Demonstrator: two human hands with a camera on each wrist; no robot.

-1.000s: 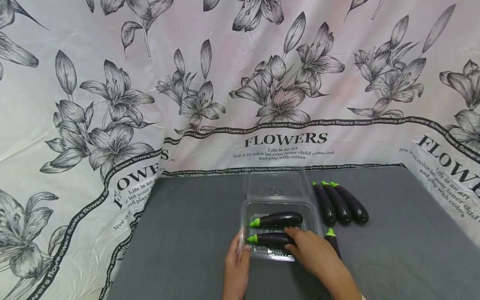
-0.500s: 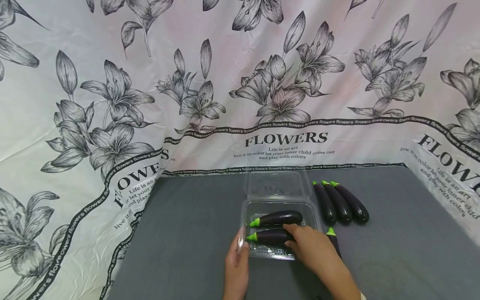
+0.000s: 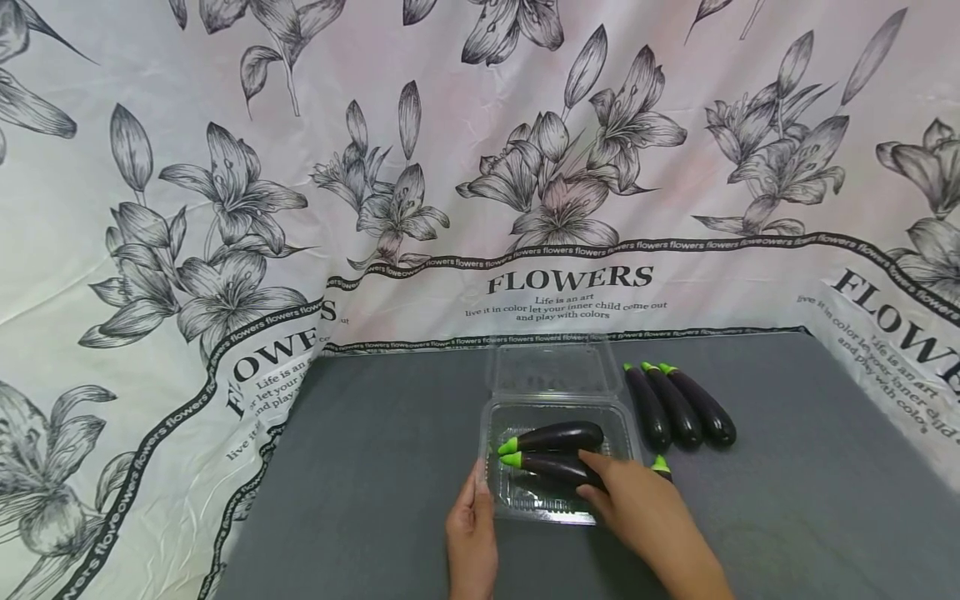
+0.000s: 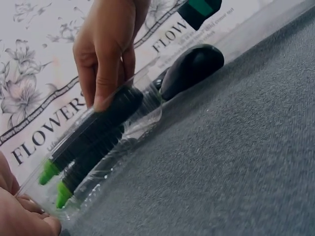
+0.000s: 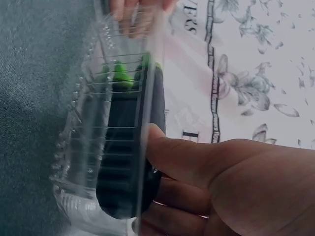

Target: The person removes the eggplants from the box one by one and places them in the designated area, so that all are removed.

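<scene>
A clear plastic clamshell container (image 3: 536, 510) stands in front of me, its lid (image 3: 555, 367) folded back. Inside lie two dark purple eggplants with green stem ends pointing left: the far eggplant (image 3: 562, 435) and the near eggplant (image 3: 551, 466). My right hand (image 3: 645, 508) grips the near eggplant by its thick right end, thumb on the near side; that end is covered by the fingers. At the container's left wall my left hand (image 3: 472, 525) pinches the rim. In the right wrist view, the right thumb (image 5: 182, 155) shows beside the container wall.
Three more eggplants (image 3: 678, 407) lie side by side right of the container. Another eggplant (image 3: 662, 467) is mostly hidden behind my right hand. The grey tabletop (image 3: 375, 467) ends at a flower-printed cloth (image 3: 405, 308) at the back and sides.
The near eggplant has shifted away from me within the container, and its stem end now lies close against the far eggplant's. My right hand moved with it; the left hand kept its hold.
</scene>
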